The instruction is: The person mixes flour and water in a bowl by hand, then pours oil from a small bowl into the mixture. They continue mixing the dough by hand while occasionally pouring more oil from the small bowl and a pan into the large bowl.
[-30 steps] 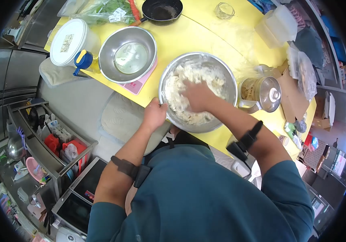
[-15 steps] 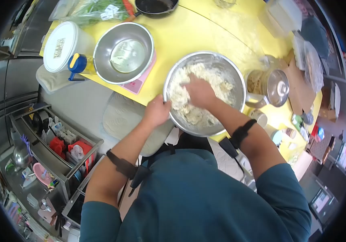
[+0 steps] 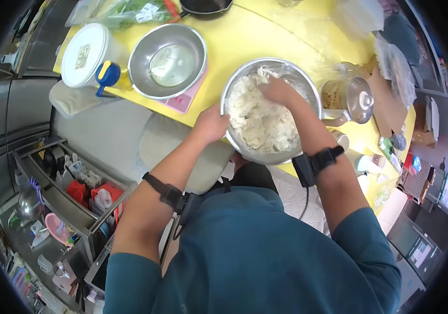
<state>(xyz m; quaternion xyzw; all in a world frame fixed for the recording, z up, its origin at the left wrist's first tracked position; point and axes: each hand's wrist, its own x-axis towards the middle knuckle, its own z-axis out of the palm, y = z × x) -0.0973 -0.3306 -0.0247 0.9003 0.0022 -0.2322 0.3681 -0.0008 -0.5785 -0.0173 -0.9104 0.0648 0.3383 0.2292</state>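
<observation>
A steel mixing bowl [image 3: 314, 89] stands near the table's front edge, with pale, shaggy dough [image 3: 266, 123] spread across its inside. My left hand [image 3: 211, 124] is closed on the bowl's left rim. Inside the bowl, toward the far side, my right hand [image 3: 280, 91] has its fingers curled into the dough; the fingertips are partly hidden and a little blurred. Floury streaks coat the bowl's inner wall.
Left of the bowl, a second steel bowl [image 3: 201, 49] sits on a pink scale [image 3: 185, 102]. Beside it are a blue-capped oil bottle [image 3: 109, 75] and a white-lidded tub [image 3: 83, 55]. A lidded pot [image 3: 359, 102] stands close on the right. A black pan [image 3: 205, 6] lies at the back.
My right hand has moved from mid-bowl toward its far right side, and the dough is turned and gathered differently. My left hand stays on the rim. The whole view has shifted slightly.
</observation>
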